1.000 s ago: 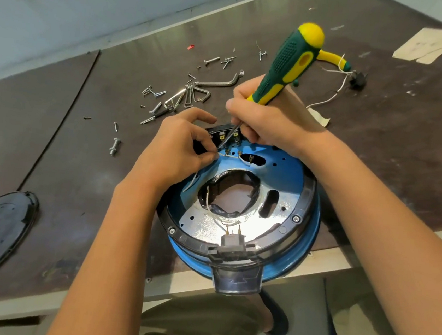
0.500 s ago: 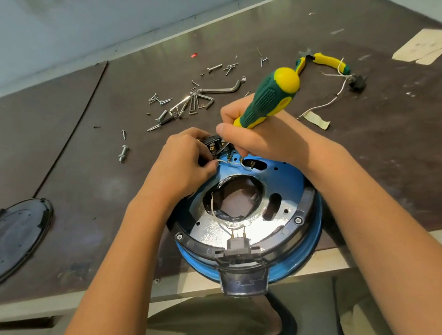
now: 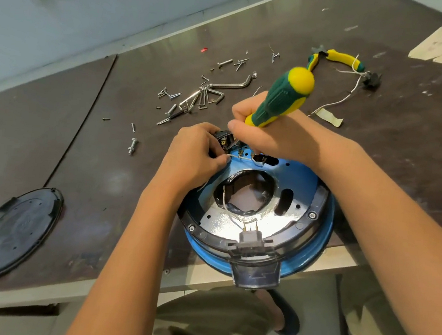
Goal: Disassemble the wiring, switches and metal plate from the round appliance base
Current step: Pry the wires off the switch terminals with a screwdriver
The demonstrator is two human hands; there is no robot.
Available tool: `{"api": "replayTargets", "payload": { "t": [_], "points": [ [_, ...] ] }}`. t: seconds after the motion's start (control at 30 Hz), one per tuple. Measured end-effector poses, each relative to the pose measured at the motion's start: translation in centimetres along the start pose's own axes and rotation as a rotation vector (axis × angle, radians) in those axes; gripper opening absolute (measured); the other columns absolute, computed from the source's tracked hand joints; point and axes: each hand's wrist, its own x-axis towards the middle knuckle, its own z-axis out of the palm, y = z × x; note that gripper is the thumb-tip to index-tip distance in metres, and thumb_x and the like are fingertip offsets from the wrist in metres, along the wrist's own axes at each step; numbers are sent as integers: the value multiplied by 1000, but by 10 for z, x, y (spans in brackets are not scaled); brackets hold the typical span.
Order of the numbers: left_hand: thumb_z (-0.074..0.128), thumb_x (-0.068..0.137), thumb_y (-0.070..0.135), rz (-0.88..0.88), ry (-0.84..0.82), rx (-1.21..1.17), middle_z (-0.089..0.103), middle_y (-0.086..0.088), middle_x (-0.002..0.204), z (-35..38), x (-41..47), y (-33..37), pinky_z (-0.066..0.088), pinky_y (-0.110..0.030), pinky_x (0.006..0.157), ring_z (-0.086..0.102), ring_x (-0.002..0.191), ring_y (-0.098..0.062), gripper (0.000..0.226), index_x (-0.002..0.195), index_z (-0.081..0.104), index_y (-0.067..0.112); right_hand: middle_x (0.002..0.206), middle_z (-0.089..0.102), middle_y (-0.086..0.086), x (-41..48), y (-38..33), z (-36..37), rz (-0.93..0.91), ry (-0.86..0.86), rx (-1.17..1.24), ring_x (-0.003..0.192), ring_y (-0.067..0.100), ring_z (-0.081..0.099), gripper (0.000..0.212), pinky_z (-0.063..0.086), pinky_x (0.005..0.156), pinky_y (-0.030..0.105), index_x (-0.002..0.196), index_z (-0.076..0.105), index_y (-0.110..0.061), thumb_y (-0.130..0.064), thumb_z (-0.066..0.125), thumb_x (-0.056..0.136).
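Screwdriver [image 3: 281, 97] gripped in R hand [image 3: 279, 142], L hand [image 3: 193, 157] pinching white wire [image 3: 238, 157] at base [image 3: 327, 219] far edge.

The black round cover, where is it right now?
In the head view, the black round cover lies flat on the dark table at far left, near its front edge, well left of the blue base.

I saw a dark green screwdriver [image 3: 281, 98] with a yellow cap and yellow stripe, and a blue base [image 3: 311, 256] ringed in black around a shiny silver plate [image 3: 217, 221]. The tabletop [image 3: 106, 155] was dark brown, the loose cover [image 3: 14, 230] black, the wire [image 3: 236, 156] white.
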Motion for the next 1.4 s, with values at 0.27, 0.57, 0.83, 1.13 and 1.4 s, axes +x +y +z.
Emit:
{"api": "replayTargets", "payload": {
  "t": [0.27,0.57,0.83,1.13,1.4],
  "points": [
    [77,80,22,35,4,-13,62,9,127,0,-1,1,51,-36,86,64,93,-12,11,69,77,19,45,49,3,4,-2,-1,191,100,134,34,10,40,31,35,36,19,68,49,-3,-15,56,96],
    [77,81,23,52,-14,10,61,5,127,0,0,-1,50,-35,86,62,98,-14,9,73,79,19,52,51,9,6,-5,-3,306,142,214,34,14,37,23,31,38,20,72,57,-13,-19,55,94],
    [77,81,21,56,-1,-1,62,5,126,0,-1,-1,50,-34,86,63,97,-13,8,74,79,18,46,55,2,9,2,-4,323,154,250,32,15,38,27,32,39,19,72,59,-14,-23,56,97],
    [77,79,18,43,11,-34,65,6,122,2,-1,-2,53,-38,80,64,85,-13,10,69,78,16,49,51,-6,1,1,1,48,16,65,44,7,52,42,43,51,23,62,42,-17,-8,57,101],
    [76,81,19,52,-3,-14,62,6,126,0,-1,0,52,-38,84,64,93,-15,9,73,80,17,49,52,6,2,-1,-2,174,101,157,33,9,40,37,36,39,20,67,48,-6,-16,56,101]
  ]
}}
